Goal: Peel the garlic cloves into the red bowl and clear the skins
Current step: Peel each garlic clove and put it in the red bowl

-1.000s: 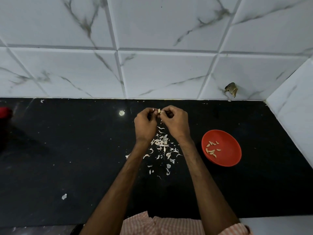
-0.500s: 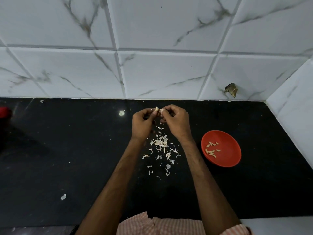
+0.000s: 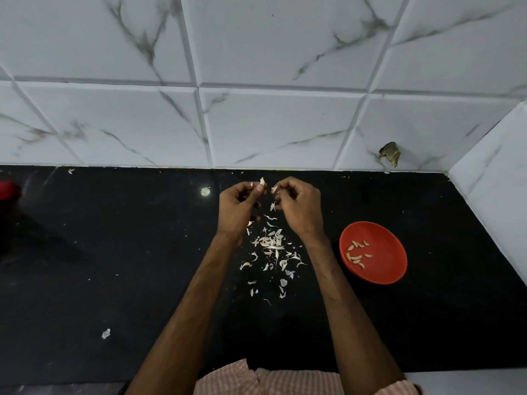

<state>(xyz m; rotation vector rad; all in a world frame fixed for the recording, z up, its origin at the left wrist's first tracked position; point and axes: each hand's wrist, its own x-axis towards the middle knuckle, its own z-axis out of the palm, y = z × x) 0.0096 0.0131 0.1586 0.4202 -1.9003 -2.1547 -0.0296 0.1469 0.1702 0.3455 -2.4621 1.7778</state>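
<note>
Well, the clove is not in the bowl yet. It sits up off the counter, well to the bowl's left and farther toward the wall, pinched in the grip of the left hand. Thumb and curled fingers close on its lower end, and the pale tip pokes out above the fingertips, so its long axis runs roughly from the hand toward the wall. How much skin is left on it is too small to tell.

The right hand hangs just beside the left, between the clove and the bowl, with a narrow gap between the two hands. Its fingers are curled, and its grip seems to pinch a white scrap of skin at the fingertips.

A loose scatter of skins lies on the counter to the bowl's left, below the gap between the hands. One stray flake lies much farther left and nearer the person. Several peeled cloves rest in the bowl's left half.

The coming move turns on one fact: the bowl lies to the right of both hands and the clove is in the far one. The right hand is the nearer carrier, so my guess is it drops the scrap, then takes the clove once bare. Otherwise the left must reach across. Peeling looks well under way, and the skins are not yet cleared.
</note>
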